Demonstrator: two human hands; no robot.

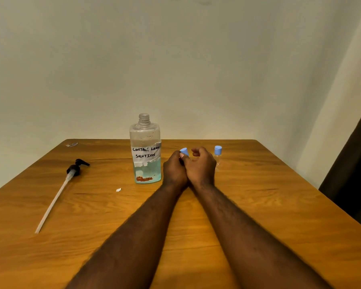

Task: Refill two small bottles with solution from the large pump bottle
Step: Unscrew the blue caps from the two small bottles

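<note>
Both hands meet over the middle of the tabletop (258,205), just right of the large bottle (145,151), with their heels pressed together. The left hand (174,171) is curled round a small bottle (184,152). All that shows of it is its blue cap (183,150), which is tilted and pokes up above the thumb. The right hand (200,167) lies against the left one with its fingers curled in at the top, a little apart from the cap. Whether it also grips the bottle cannot be told, since the bottle's body is hidden between the two hands.

The second small bottle (217,156) stands upright with its blue cap on, just beyond and to the right of the right hand, apart from it. The large bottle stands upright with its threaded neck open. It carries a handwritten label reading "contact lens solution" and holds clear liquid up to about its shoulder.

The pump (75,168) lies well to the left on the tabletop, with its black head at the far end and its long tube running toward the near left. A white scrap (118,189) lies near the foot of the large bottle. A small clear piece (72,144) rests at the far left corner.
</note>
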